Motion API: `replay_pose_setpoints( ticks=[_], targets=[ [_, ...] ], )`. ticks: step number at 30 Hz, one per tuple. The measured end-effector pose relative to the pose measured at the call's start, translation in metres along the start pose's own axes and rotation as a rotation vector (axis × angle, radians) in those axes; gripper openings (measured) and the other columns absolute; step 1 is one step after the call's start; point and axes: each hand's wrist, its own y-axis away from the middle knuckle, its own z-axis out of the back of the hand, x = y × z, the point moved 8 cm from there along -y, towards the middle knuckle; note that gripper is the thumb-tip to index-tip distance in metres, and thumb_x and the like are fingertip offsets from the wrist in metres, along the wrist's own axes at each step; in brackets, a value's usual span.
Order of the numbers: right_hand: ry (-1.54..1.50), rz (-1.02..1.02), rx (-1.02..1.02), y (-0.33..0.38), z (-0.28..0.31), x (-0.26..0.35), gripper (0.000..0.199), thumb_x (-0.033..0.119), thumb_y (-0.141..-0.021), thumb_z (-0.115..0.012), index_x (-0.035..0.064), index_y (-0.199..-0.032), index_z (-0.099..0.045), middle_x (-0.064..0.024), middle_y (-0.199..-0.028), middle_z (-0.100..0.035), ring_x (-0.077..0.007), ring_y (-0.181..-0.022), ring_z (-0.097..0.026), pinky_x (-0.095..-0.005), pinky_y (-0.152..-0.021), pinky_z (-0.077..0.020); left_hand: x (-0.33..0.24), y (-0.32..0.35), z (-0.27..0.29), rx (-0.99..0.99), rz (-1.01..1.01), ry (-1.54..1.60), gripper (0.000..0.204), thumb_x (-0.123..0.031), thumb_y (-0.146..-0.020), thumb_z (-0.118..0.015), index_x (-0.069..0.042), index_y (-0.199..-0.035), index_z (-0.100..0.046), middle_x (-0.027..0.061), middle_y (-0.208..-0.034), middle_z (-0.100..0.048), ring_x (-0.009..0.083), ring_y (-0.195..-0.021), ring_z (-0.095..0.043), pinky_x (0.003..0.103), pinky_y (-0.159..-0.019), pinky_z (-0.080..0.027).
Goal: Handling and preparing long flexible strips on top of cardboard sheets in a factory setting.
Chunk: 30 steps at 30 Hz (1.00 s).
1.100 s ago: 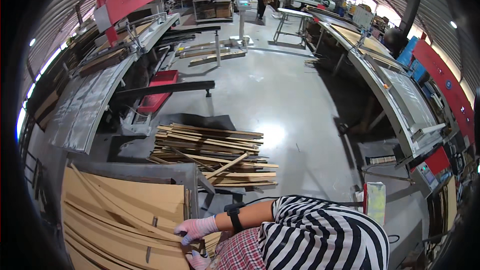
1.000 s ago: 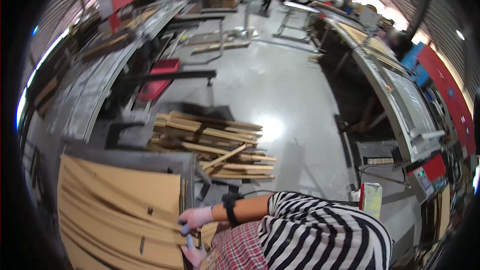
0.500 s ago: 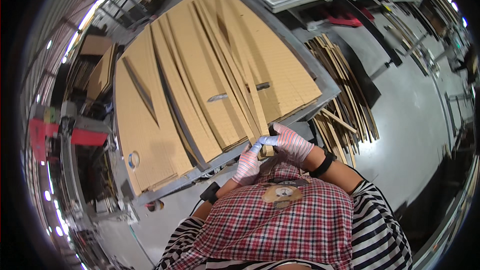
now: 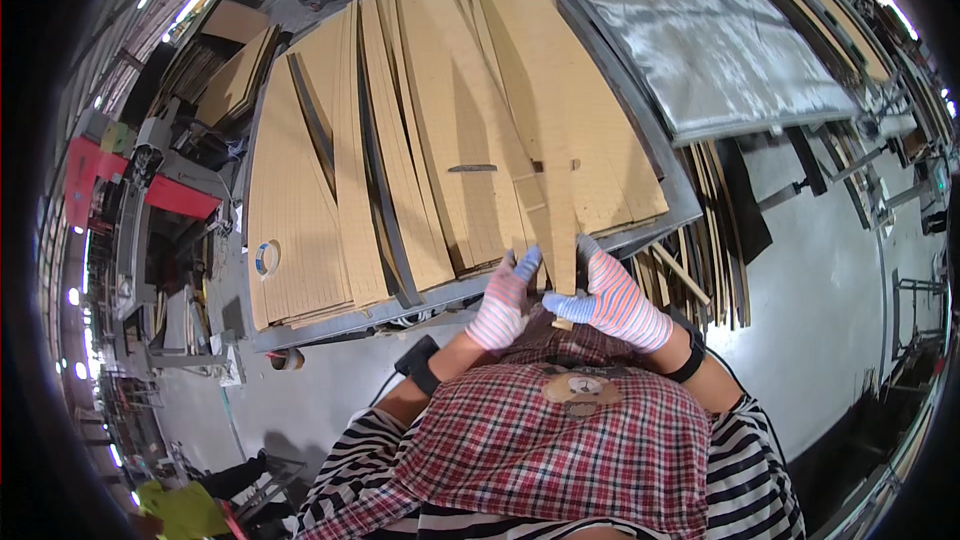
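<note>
Two long tan cardboard strips rise from my hands over the table and spread apart toward the far side, their far ends blurred. My right hand (image 4: pixel 622 302), in a striped glove with blue fingertips, pinches the near end of the right strip (image 4: pixel 563 260). In a matching glove, my left hand (image 4: pixel 502 305) is closed at the near end of the left strip (image 4: pixel 490 110), its fingers partly hiding that end. Beneath lie large cardboard sheets (image 4: pixel 290 180) and several narrow cut strips (image 4: pixel 352 150), with dark gaps between them.
A grey-edged table (image 4: pixel 690 205) carries the cardboard. A tape roll (image 4: pixel 267 258) lies at its left. More strips (image 4: pixel 715 240) are stacked low at the right, below a shiny metal-topped table (image 4: pixel 700 50). Red-and-grey machinery (image 4: pixel 180 198) stands at the left.
The two strips have lifted off the sheets and swung apart. My hands, formerly together at their near ends, have separated. The view has shifted.
</note>
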Motion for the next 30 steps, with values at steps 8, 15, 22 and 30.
replay_pose_setpoints(
  ticks=[8,15,22,30],
  targets=[
    [-0.053,-0.226,0.049,-0.029,-0.014,-0.096,0.073,0.039,-0.075,-0.078,-0.0072,-0.122,-0.047,-0.02,-0.114,-0.062,-0.0241,-0.101,-0.06,-0.0339,-0.09,-0.0463,0.073,0.044,-0.066,-0.419,0.616,1.353,0.038,-0.032,-0.1,-0.048,-0.002,-0.122,-0.049,0.0049,-0.104,-0.06,0.0122,-0.097,-0.054,0.028,-0.082,-0.045],
    [-0.107,-0.437,0.207,-0.051,-0.028,-0.137,0.086,0.045,-0.073,-0.079,-0.0044,-0.134,-0.042,-0.0151,-0.117,-0.06,-0.0213,-0.106,-0.056,-0.0323,-0.091,-0.0453,0.116,0.042,-0.085,-0.238,0.656,1.346,0.033,-0.03,-0.099,-0.05,-0.001,-0.115,-0.056,0.0056,-0.106,-0.061,0.0153,-0.097,-0.053,0.03,-0.085,-0.042],
    [-0.682,-0.544,0.179,-0.08,-0.062,-0.131,0.069,0.027,-0.078,-0.077,-0.0027,-0.132,-0.045,-0.0094,-0.118,-0.059,-0.0195,-0.107,-0.055,-0.0324,-0.096,-0.042,0.144,0.036,-0.055,-0.161,0.598,0.919,0.031,-0.024,-0.1,-0.048,-0.001,-0.118,-0.056,0.0069,-0.108,-0.063,0.0187,-0.099,-0.058,0.029,-0.086,-0.045],
    [-0.748,-0.446,0.08,-0.125,-0.074,-0.082,0.066,0.021,-0.078,-0.076,-0.0038,-0.13,-0.043,-0.0111,-0.115,-0.059,-0.0196,-0.107,-0.055,-0.0312,-0.094,-0.0433,0.132,0.004,0.018,-0.206,0.727,1.367,0.028,-0.023,-0.099,-0.05,-0.003,-0.118,-0.054,0.0088,-0.106,-0.062,0.0156,-0.095,-0.059,0.025,-0.085,-0.048]
  ],
)
